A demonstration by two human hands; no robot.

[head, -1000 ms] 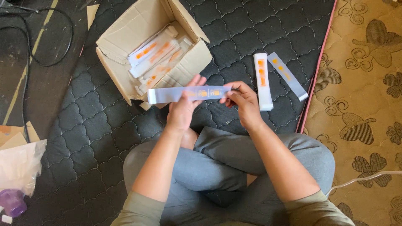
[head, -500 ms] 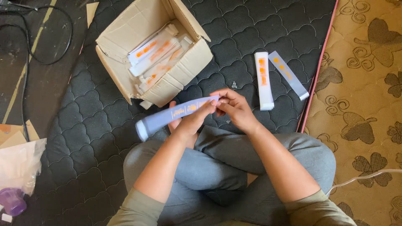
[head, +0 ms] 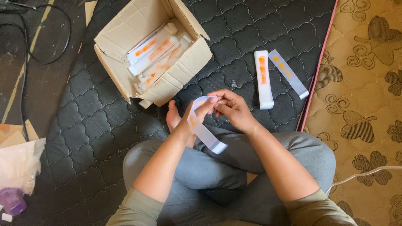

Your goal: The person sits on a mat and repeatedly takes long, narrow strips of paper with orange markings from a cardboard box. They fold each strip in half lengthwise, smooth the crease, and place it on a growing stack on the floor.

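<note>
The long flat carton (head: 203,127) sits above the lap, pinched at its top end by both hands: left hand (head: 186,119) wraps it from below, right hand (head: 232,109) closes fingers on the tip. Behind, an open cardboard box (head: 125,50) holds more cartons; two finished ones (head: 264,79) lie to the right.

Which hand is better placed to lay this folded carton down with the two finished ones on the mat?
Probably the right hand: it pinches the carton top and lies nearer the two finished cartons; the left hand is farther away.
</note>
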